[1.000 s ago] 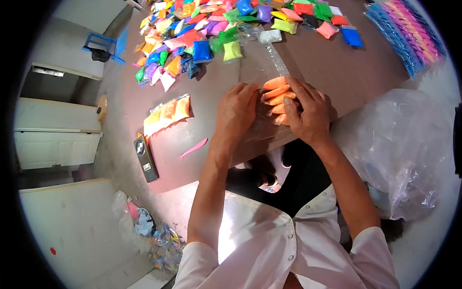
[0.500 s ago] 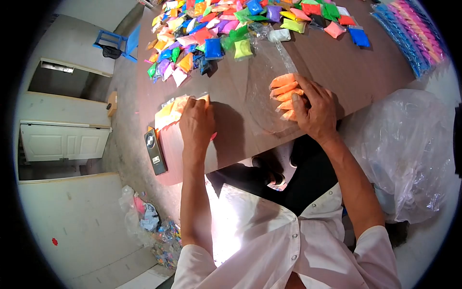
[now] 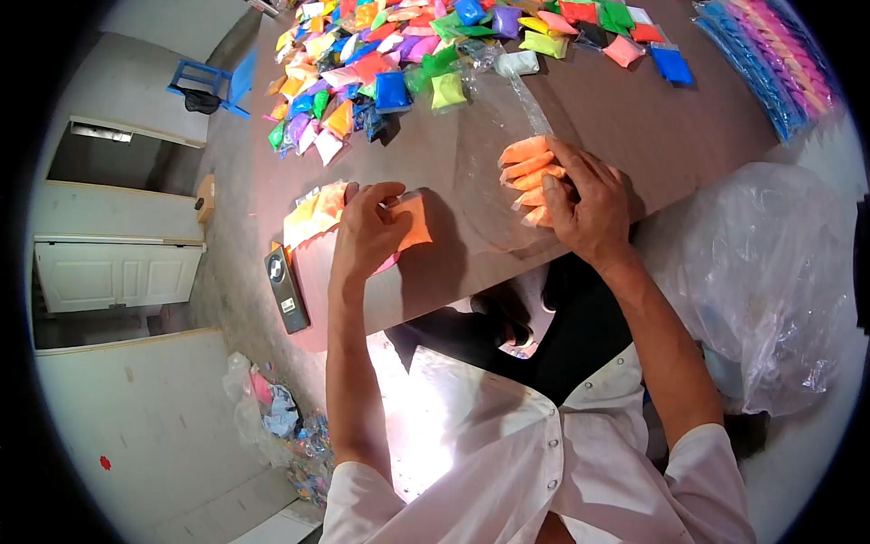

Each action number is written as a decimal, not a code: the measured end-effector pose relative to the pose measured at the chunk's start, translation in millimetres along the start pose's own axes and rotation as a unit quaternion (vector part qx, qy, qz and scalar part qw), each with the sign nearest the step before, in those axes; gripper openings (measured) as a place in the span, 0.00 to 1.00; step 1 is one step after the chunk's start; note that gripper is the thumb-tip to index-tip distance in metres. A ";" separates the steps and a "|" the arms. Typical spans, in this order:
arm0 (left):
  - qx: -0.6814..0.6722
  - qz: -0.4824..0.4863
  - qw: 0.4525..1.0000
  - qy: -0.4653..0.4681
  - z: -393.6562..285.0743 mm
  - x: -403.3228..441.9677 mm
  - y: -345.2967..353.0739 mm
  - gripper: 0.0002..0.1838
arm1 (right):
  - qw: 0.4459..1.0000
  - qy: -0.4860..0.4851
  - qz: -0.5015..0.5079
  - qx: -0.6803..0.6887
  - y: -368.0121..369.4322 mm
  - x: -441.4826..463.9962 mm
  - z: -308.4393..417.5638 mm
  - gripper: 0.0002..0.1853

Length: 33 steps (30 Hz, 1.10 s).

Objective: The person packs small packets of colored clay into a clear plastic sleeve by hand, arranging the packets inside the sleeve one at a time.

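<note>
A single orange packet [image 3: 414, 223] is pinched at its edge between the thumb and fingers of the left hand [image 3: 365, 231] and is held above the tabletop [image 3: 693, 136], near its left end. By the right hand [image 3: 594, 210], a stack of orange packets [image 3: 526, 174] is gripped between thumb and fingers, close to the near edge. Clear film [image 3: 485, 163] is spread around the stack; whether the stack is enclosed by it cannot be told. Just beside the left hand, a row of orange packets [image 3: 313, 216] is laid towards the left edge. A dark phone-like object [image 3: 286, 295] is placed at the near-left corner. The far edge is covered by a pile of coloured packets [image 3: 372, 68]. Blue and pink packs [image 3: 766, 63] are set at the far-right corner.
</note>
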<state>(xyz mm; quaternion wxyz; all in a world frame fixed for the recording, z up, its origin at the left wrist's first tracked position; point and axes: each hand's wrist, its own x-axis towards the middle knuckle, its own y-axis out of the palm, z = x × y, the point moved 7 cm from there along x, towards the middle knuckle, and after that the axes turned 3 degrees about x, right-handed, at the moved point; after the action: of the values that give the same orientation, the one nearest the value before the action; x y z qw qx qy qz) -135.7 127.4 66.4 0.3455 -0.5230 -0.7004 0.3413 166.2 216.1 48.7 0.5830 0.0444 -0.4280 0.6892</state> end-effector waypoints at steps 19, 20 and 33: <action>-0.416 -0.049 0.905 -0.075 -60.6 54.4 94.1 0.08 | 0.999 -0.006 0.012 -0.030 0.9 -0.3 1.5 0.25; -0.409 -0.021 0.910 -0.055 -65.5 55.8 97.3 0.08 | 0.999 -0.006 0.013 -0.030 1.2 0.3 1.3 0.25; -0.237 -0.067 0.966 0.072 -76.7 57.3 91.8 0.08 | 1.000 -0.003 0.010 -0.017 1.9 2.0 1.1 0.25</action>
<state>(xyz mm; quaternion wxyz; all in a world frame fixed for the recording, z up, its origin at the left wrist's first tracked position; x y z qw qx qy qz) -37.9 212.1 37.1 0.2835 -0.5648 -0.7681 0.1027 163.5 217.0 49.5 0.5751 0.0322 -0.4423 0.6874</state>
